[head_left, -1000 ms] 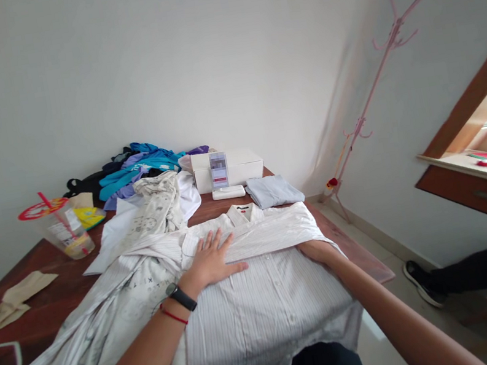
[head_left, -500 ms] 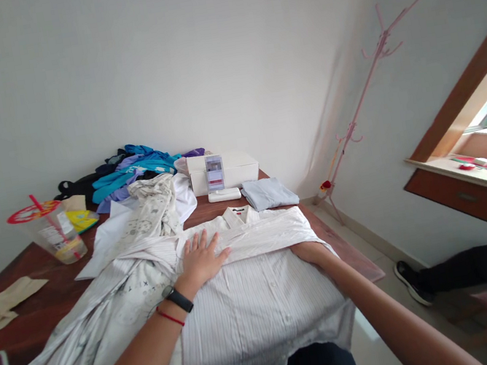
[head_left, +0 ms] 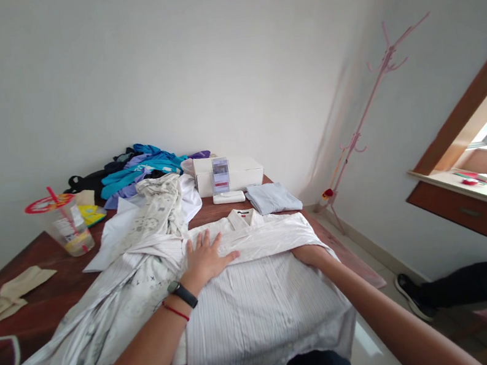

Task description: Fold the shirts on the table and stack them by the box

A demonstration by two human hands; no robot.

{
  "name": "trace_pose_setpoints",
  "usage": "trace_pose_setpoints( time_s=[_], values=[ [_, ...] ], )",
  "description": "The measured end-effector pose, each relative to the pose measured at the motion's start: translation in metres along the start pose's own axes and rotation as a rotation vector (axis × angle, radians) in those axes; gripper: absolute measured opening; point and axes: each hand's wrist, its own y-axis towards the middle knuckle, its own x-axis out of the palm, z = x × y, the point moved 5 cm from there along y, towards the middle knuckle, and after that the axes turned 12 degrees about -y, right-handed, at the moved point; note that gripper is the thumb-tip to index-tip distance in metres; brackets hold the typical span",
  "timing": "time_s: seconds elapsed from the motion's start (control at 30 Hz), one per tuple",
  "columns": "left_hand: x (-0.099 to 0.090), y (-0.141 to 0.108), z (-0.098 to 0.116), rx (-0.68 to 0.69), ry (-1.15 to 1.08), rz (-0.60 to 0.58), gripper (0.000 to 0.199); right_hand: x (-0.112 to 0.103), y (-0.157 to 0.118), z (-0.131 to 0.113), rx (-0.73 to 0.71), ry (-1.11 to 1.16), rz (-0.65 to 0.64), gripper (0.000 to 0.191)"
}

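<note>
A striped, pale button-up shirt (head_left: pixel 264 303) lies over the table with its collar away from me, its lower edge hanging over the front. One sleeve is laid across the chest; the other trails to the lower left. My left hand (head_left: pixel 207 258) rests flat on the shirt's left shoulder area, fingers spread. My right hand (head_left: pixel 308 254) reaches under the edge of the crossed sleeve at the right; its fingers are hidden by the cloth. Printed pale clothing (head_left: pixel 123 302) lies beneath and left of the shirt.
Behind are a clothes pile (head_left: pixel 143 168), a white box (head_left: pixel 246 171) and a folded grey cloth (head_left: pixel 274 197). A plastic cup (head_left: pixel 68 227) stands left. A pink coat rack (head_left: pixel 366 106) and a person's leg (head_left: pixel 457 285) are right.
The view has shifted slightly, so the scene sits a little lower and further right. Both hands keep nearly the same places on the shirt.
</note>
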Motion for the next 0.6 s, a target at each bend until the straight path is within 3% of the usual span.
trace_pose_setpoints(
  time_s=[0.1,0.2,0.37,0.47,0.6],
  values=[
    [-0.006,0.0,0.008,0.083,-0.026,0.049,0.074,-0.003,-0.007,-0.012,-0.07,-0.043,-0.099,0.063],
    [-0.011,0.001,0.02,0.26,-0.108,0.056,0.048,-0.006,-0.023,-0.028,-0.151,-0.116,-0.203,0.058],
    [-0.009,-0.005,0.039,0.592,-0.3,-0.077,0.043,-0.031,-0.064,-0.068,-0.317,-0.187,-0.317,0.05],
    [-0.004,-0.007,0.04,0.598,-0.353,-0.155,0.046,-0.056,-0.072,-0.089,-0.39,-0.092,-0.316,0.04],
    [0.001,-0.004,0.033,0.484,-0.236,-0.18,0.049,-0.077,-0.037,-0.084,-0.348,0.095,-0.142,0.04]
  ],
)
